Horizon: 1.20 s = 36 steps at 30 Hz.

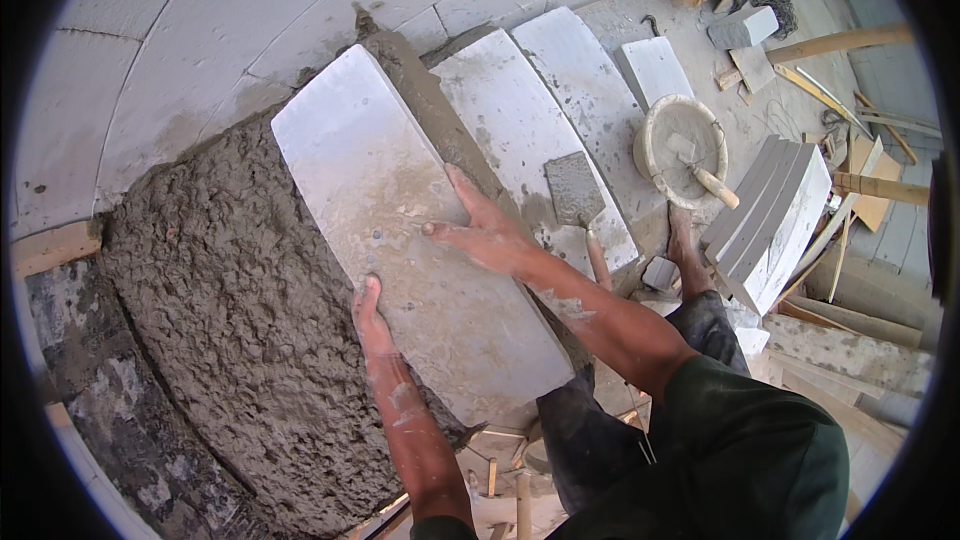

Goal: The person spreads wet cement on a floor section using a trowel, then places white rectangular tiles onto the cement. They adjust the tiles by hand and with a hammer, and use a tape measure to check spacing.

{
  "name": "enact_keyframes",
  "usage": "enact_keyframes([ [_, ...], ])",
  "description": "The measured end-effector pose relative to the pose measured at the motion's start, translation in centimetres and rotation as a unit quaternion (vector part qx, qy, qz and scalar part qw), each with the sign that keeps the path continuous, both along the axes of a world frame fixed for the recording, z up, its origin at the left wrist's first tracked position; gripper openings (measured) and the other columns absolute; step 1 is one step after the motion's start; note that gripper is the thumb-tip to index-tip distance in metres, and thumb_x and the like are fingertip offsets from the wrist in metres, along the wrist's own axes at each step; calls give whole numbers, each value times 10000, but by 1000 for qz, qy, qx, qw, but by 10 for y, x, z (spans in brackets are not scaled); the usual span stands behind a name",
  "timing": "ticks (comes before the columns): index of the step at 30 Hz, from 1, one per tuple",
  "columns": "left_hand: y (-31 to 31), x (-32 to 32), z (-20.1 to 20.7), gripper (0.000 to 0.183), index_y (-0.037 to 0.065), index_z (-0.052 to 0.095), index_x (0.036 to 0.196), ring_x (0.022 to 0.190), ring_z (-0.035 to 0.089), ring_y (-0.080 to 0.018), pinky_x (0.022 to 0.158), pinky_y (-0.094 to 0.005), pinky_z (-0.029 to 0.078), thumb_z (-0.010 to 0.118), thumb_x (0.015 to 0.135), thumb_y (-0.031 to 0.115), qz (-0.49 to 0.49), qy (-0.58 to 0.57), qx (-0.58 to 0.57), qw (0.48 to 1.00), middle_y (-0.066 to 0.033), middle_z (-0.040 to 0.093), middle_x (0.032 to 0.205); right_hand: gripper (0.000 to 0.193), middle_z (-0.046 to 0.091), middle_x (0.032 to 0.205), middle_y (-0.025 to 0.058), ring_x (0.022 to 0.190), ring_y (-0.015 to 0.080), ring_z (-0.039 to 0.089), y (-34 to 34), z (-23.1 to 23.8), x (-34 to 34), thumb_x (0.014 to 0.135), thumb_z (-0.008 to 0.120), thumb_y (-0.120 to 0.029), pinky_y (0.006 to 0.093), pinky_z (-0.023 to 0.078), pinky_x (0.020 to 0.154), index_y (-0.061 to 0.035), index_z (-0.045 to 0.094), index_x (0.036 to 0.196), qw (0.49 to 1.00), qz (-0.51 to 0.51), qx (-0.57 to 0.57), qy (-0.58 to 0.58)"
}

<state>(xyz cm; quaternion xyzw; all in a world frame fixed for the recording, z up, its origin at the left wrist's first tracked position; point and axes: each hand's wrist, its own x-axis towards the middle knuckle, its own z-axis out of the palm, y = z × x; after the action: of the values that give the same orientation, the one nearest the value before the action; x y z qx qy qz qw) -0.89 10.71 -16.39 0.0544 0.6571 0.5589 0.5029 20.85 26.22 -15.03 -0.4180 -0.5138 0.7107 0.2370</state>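
A long pale aerated concrete block [430,290], smeared with wet mortar, lies at a slant in front of me, partly over a rough bed of grey mortar [240,310]. My left hand [370,315] is closed on its left edge, thumb on top and the other fingers mostly hidden. Over the right edge, my right hand [485,230] grips it with the thumb on the upper face; some fingers are out of sight. A band of mortar [430,105] runs along the block's right side. Beyond it are pale steps [500,100], where a mortar-covered trowel [575,190] lies.
A round bucket [645,140] with a wooden-handled tool [712,185] stands at right. Beside it are stacked blocks [770,215] and scattered timber [845,45]. A block wall [200,50] rises at the far left. My bare foot [685,240] is near the bucket.
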Motion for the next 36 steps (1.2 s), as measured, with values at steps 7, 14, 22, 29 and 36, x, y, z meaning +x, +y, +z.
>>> enact_keyframes([
  [7, 5, -2, 2, 565, -27, 602, 1413, 1116, 675, -237, 998, -373, 518, 753, 971, 291, 5, 7, -17, 1000, -119, 685, 1303, 1060, 217, 1714, 327, 1613, 384, 208, -2, -18, -9, 960, 783, -331, 410, 223, 1298, 93, 113, 1664, 1000, -16, 16, 13],
  [14, 14, 11, 25, 499, -10, 625, 1393, 1101, 672, -209, 1004, -348, 500, 755, 978, 235, 40, 64, -41, 996, -107, 702, 1289, 965, 267, 1700, 319, 1603, 354, 244, -8, -31, -12, 962, 763, -196, 386, 242, 1283, 93, 160, 1658, 997, -46, 39, 44],
  [22, 12, 14, 13, 422, -11, 657, 1351, 1114, 657, -183, 994, -334, 490, 752, 996, 196, 28, 57, -16, 998, -82, 713, 1267, 855, 305, 1700, 282, 1593, 329, 279, -10, -26, -9, 982, 708, -103, 379, 233, 1283, 58, 216, 1662, 998, -41, 35, -13],
  [29, 20, 13, 21, 395, -17, 673, 1307, 1089, 669, -198, 1003, -358, 494, 745, 1009, 234, 6, 107, -9, 994, -93, 720, 1237, 844, 321, 1710, 227, 1583, 278, 288, -15, -27, -15, 1015, 716, -163, 380, 268, 1270, 7, 224, 1680, 997, -74, 34, 11],
  [36, 22, 14, 16, 358, -12, 683, 1284, 1081, 658, -168, 992, -340, 497, 748, 1013, 213, -5, 137, -18, 990, -81, 721, 1226, 787, 356, 1676, 256, 1551, 323, 363, -16, -27, -20, 1006, 714, -132, 373, 319, 1242, 42, 289, 1645, 994, -94, 49, -9],
])
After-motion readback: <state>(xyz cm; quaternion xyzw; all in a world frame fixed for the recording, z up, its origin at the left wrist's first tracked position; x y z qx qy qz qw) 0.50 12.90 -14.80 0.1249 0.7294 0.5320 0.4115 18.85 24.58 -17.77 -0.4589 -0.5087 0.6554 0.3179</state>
